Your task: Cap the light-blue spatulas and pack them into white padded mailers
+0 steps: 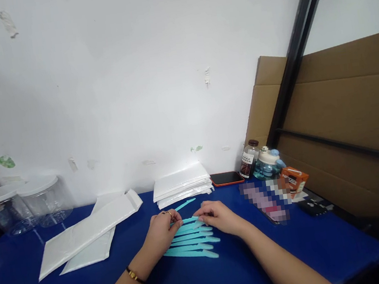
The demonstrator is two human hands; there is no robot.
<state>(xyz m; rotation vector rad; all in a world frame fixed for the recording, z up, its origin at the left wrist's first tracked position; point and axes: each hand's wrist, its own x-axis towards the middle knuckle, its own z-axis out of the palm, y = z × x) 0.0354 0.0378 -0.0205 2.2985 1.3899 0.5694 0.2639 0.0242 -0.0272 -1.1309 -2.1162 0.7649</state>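
Note:
Several slim turquoise eyebrow razors lie side by side in a rough row on the blue table. My left hand is closed over the left end of a razor at the far side of the row, fingertips pinched together. At that same razor's right end, my right hand pinches with thumb and fingers. One more razor lies just beyond my hands, pointing up to the right; my left fingers partly hide its near end.
Behind my hands sits a stack of white padded envelopes, with two more envelopes crossed at left. Clear lidded jars stand far left. A phone, bottle, blue-topped jug and orange box occupy the right.

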